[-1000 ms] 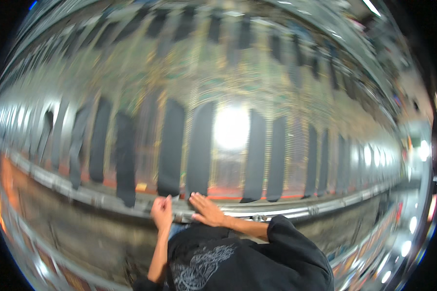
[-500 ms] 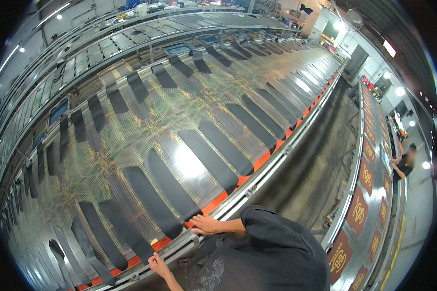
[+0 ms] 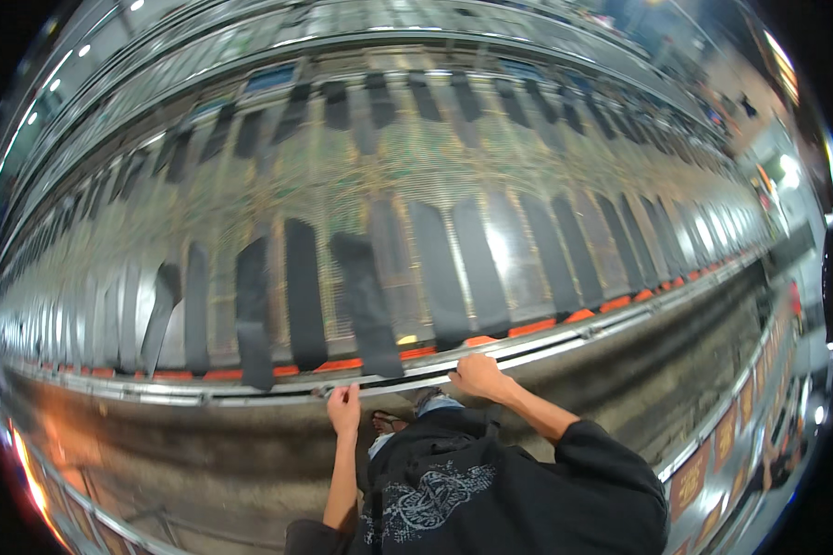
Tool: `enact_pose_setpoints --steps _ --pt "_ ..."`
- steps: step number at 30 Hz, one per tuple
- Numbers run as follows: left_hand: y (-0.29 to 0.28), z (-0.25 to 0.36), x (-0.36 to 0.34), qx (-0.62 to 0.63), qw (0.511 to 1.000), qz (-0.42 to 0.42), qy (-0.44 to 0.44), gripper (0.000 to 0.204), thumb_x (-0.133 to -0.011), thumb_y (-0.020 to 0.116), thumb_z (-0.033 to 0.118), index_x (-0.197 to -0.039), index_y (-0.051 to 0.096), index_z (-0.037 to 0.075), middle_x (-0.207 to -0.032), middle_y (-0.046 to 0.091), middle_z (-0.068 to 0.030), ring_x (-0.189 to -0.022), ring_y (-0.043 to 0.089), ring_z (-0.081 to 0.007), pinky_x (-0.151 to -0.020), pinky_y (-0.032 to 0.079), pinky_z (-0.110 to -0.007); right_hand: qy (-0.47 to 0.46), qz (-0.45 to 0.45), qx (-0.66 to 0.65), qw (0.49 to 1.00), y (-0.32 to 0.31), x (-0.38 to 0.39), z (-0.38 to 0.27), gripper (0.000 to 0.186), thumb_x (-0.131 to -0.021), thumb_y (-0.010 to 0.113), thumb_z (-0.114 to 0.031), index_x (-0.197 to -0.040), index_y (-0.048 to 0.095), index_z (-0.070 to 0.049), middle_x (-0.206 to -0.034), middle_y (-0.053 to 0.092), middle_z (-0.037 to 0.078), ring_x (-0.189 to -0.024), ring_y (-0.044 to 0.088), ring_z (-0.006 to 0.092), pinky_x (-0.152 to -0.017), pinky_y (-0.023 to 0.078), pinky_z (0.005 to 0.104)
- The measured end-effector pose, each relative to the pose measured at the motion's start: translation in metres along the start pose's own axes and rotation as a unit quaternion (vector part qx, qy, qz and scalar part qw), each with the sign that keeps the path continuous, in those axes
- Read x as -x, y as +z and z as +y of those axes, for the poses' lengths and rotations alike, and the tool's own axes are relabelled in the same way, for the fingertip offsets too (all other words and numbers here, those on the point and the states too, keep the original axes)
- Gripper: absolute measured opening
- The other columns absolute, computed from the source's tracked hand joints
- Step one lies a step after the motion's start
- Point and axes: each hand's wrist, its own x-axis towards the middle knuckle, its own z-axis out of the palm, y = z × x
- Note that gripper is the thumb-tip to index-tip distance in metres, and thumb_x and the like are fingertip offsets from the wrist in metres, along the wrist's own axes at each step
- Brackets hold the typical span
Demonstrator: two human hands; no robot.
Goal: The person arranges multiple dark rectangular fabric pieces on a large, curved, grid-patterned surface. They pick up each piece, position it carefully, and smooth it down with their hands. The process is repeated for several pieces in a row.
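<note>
Both my hands are close to the near metal rail (image 3: 565, 333) of a long table. My left hand (image 3: 344, 407) is closed, fingertips drawn together, just below the rail. A dark fabric strip (image 3: 361, 296) lies slightly askew beside it, its near end overlapping the rail; I see a gap between that end and my fingers. My right hand (image 3: 479, 377) is curled into a loose fist at the rail, below another dark strip (image 3: 481, 268). Its fingers are turned away, so their contents are hidden. Left of these lie a black strip (image 3: 305, 296) and one overhanging the rail (image 3: 254, 319).
Several more strips line the table's far side (image 3: 379, 102). An orange-red band (image 3: 532, 327) runs along the near edge. Behind me stands another table with brown printed panels (image 3: 690, 481), a person (image 3: 777, 458) beside it. A dark aisle floor (image 3: 611, 379) lies between.
My view has swung left along the table. The strip by my left hand has shifted toward me and now overlaps the rail. My left hand has come away from its end.
</note>
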Motion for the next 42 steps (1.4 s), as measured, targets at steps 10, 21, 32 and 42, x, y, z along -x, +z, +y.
enact_pose_setpoints --steps 10,21,32,42 --pt "0.033 0.042 -0.084 0.150 0.943 -0.104 -0.277 0.055 -0.092 0.079 0.036 -0.121 0.060 -0.006 -0.102 0.068 -0.0125 -0.073 0.076 -0.0240 -0.056 0.061 -0.033 0.055 -0.147 -0.266 0.951 0.017 -0.084 -0.049 0.061 -0.097 0.055 -0.055 -0.072 0.073 -0.002 -0.059 0.069 0.009 -0.060 0.073 0.0225 -0.068 0.059 0.0367" --pt "0.029 0.151 -0.074 0.050 0.958 -0.252 -0.129 0.029 -0.104 0.060 0.031 -0.104 0.068 0.003 -0.087 0.066 -0.0003 -0.078 0.056 -0.0083 -0.068 0.046 -0.029 0.174 -0.404 -0.614 0.655 0.022 -0.186 -0.035 0.106 -0.092 0.030 -0.087 -0.117 0.069 0.008 -0.098 0.076 0.016 -0.093 0.073 0.0250 -0.091 0.057 0.0436" --pt "-0.037 0.205 -0.064 -0.111 0.936 -0.334 -0.022 0.041 -0.105 0.060 0.036 -0.105 0.061 -0.005 -0.079 0.062 -0.0146 -0.069 0.052 -0.0229 -0.068 0.047 -0.036 0.064 0.034 -0.775 0.628 -0.125 -0.396 -0.067 0.063 -0.085 0.084 -0.023 -0.139 0.060 -0.005 -0.120 0.069 0.010 -0.101 0.067 0.0160 -0.093 0.051 0.0291" --pt "0.014 0.092 -0.115 0.046 0.995 -0.008 -0.086 0.043 -0.104 0.061 0.029 -0.073 0.046 0.003 -0.065 0.038 0.0049 -0.065 0.034 -0.0063 -0.055 0.030 -0.031 0.008 0.179 -0.598 0.781 -0.087 -0.470 -0.064 0.044 -0.082 0.085 -0.020 -0.114 0.067 0.005 -0.101 0.074 0.007 -0.092 0.067 0.0147 -0.085 0.051 0.0298"
